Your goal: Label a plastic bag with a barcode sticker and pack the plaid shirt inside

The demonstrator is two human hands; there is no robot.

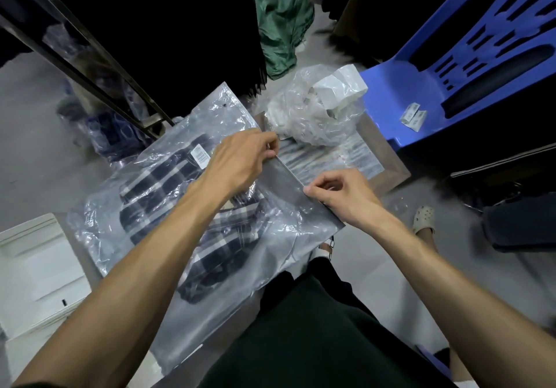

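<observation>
The plaid shirt (186, 207) is already inside the plastic bag (270, 237), the sticker (200, 155) is on; both hands (240, 162) (340, 198) pinch the bag's flap; sealing remains, I think.

barcode sticker (200, 154): print too small to read
plaid shirt (192, 219): middle hidden beneath the left forearm (168, 237)
plastic bag (210, 321): lower corner hidden behind the person's dark clothing

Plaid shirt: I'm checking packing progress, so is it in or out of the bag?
In. The plaid shirt lies under the clear plastic bag, barcode sticker on top; both hands pinch the flap.
</observation>
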